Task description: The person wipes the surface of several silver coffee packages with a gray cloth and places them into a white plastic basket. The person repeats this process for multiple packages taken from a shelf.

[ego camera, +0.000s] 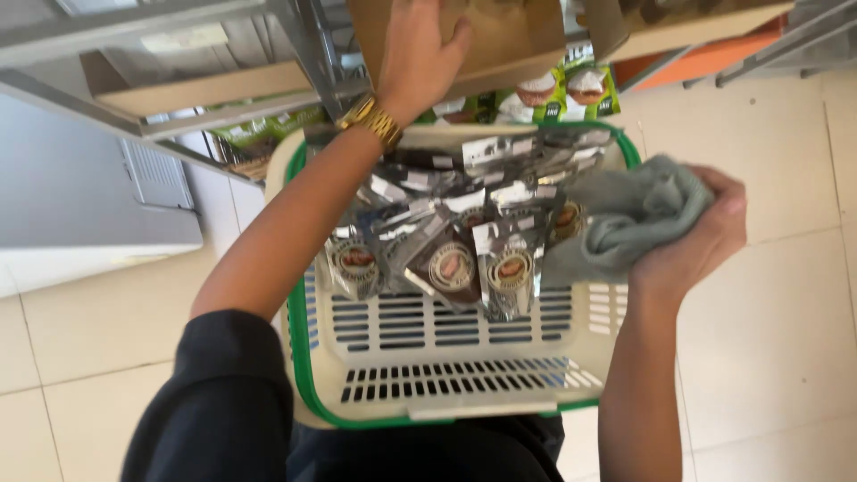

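1. We note the left hand [418, 55] at 12 o'clock of the frame, fingers spread flat against a brown cardboard box [500, 36] on the metal shelf [223, 98]. It presses on the box face; we see no pinch. A gold watch [370, 120] sits on that wrist.
2. The right hand [696, 234] is at 3 o'clock, fingers curled tight round a bunched grey-green cloth [625, 214]. The cloth hangs over the basket's right rim.
3. Cream basket [446, 357] w/ green trim sits centre frame, between both forearms, near the person's lap. Its slotted wall faces us at 6 o'clock.
4. Inside the basket: silver foil sachets [473, 250] w/ round brown labels, loosely heaped, mostly in the far half. The cloth touches the sachets on the right side.
5. Green packets [562, 89] w/ coconut pictures lie on the shelf at approx. 1 o'clock, just beyond the basket's far rim and below the box.
6. Pale tiled floor [786, 295] shows on both sides. A white appliance [89, 205] stands at 9 o'clock.
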